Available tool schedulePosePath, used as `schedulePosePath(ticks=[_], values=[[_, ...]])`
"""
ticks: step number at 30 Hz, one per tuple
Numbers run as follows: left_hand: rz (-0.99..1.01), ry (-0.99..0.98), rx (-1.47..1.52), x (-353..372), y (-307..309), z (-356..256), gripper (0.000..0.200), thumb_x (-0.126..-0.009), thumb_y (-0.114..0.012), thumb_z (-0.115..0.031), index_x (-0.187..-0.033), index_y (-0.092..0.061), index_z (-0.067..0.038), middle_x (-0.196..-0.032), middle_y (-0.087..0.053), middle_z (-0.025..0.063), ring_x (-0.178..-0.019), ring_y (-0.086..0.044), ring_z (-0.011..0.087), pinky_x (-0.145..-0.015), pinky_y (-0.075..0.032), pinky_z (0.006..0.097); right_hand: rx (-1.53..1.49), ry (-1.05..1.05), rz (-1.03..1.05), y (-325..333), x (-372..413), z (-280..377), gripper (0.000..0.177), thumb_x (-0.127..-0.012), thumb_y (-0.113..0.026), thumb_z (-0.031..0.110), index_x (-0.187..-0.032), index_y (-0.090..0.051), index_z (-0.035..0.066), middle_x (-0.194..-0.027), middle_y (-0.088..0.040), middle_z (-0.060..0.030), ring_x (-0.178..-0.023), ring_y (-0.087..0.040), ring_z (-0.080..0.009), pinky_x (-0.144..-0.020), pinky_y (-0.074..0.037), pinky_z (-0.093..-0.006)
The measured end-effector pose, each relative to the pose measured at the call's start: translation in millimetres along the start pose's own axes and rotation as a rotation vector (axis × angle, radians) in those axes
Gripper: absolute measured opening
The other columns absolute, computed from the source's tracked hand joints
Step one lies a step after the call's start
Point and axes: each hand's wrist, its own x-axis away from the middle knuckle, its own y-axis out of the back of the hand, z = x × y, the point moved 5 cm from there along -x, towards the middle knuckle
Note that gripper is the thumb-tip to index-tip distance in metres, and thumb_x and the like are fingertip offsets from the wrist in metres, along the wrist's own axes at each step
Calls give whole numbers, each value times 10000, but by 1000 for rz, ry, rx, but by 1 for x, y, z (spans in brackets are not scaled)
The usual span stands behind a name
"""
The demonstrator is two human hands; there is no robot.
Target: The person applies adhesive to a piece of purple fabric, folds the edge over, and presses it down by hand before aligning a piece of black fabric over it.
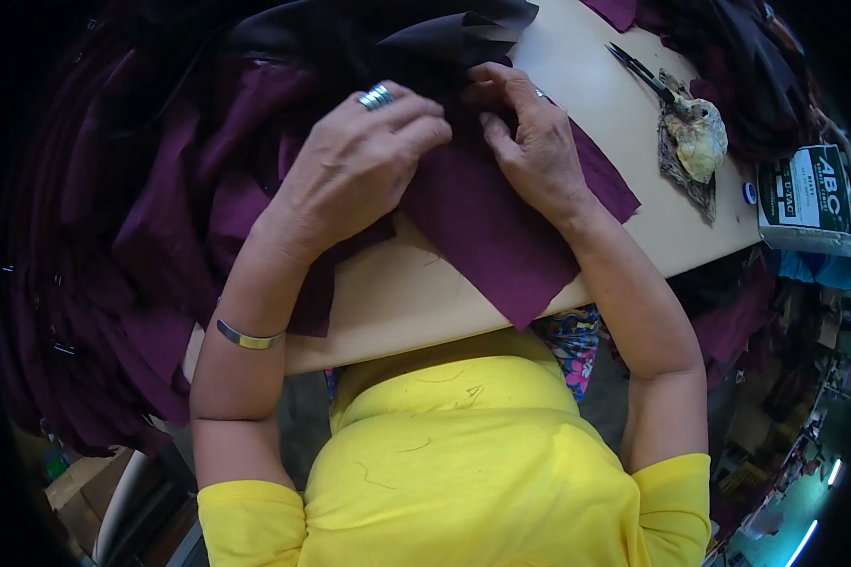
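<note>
Pale wood of a desk is seen beneath both hands, with a crowded workroom floor dimly made out past its edge. A flat purple cloth is spread under the right hand and hangs over the desk edge toward the wrist. Its upper edge is pinched between the thumb and bent fingers of that hand. The left hand, on which a ring is worn, is closed with its fingertips pressed onto the same cloth, just beside the right fingertips. A heap of purple pieces is piled outward from the left hand, and dark fabric lies just beyond both sets of fingertips. Scissors and a yellowish lump are placed well outward of the right hand, with a green box farther out.

The step would probably be done best if the edges were kept flush and the cloth held flat and taut between the two pinches, so that no crease is trapped.
</note>
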Motion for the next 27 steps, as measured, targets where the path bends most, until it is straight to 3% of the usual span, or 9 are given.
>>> schedulePosePath(ticks=[2,5,11,15,18,21,27], values=[[98,-30,-162,8,-17,8,181,-737,-556,-33,-902,-627,-58,-966,-613,62,-858,-595,216,-733,-483,319,-3,-1,32,-2,0,1,377,-754,-540,-41,-1115,-491,55,-913,-651,-108,-870,-617,-289,-781,-489,-372],[84,114,-265,8,-17,22,200,-743,-550,-38,-925,-629,-62,-986,-606,63,-822,-597,207,-710,-479,316,28,16,31,-3,1,0,364,-748,-533,-48,-1096,-494,51,-923,-646,-118,-868,-615,-298,-791,-483,-376],[-6,-99,-121,-11,-16,12,225,-745,-546,-29,-943,-639,-80,-983,-600,51,-810,-613,221,-751,-494,308,-10,39,68,-1,0,1,316,-728,-499,-86,-1018,-491,40,-930,-632,-143,-881,-611,-316,-810,-477,-384],[101,-71,-135,-9,-30,34,236,-731,-555,-39,-934,-641,-121,-999,-597,55,-857,-614,226,-723,-513,304,-86,-28,17,4,1,-4,319,-715,-481,-107,-996,-487,43,-883,-636,-133,-849,-630,-305,-780,-497,-368],[177,-135,-194,-13,-32,34,245,-741,-600,-49,-980,-631,-91,-1067,-581,69,-932,-602,248,-785,-514,328,-118,-70,31,8,1,-2,303,-713,-477,-110,-973,-482,45,-851,-640,-128,-823,-643,-293,-755,-511,-350],[160,-281,-243,-15,-31,33,226,-730,-599,-72,-952,-630,-99,-1095,-568,66,-932,-604,223,-773,-519,322,-139,-43,48,7,1,0,268,-717,-474,-104,-941,-474,43,-833,-641,-135,-823,-647,-292,-749,-517,-341],[279,-373,-265,-17,-29,28,169,-713,-604,-82,-876,-636,-115,-1156,-534,64,-915,-602,215,-755,-509,307,-183,-63,38,3,1,-6,291,-715,-460,-103,-968,-466,41,-843,-643,-147,-847,-642,-310,-770,-511,-355]])
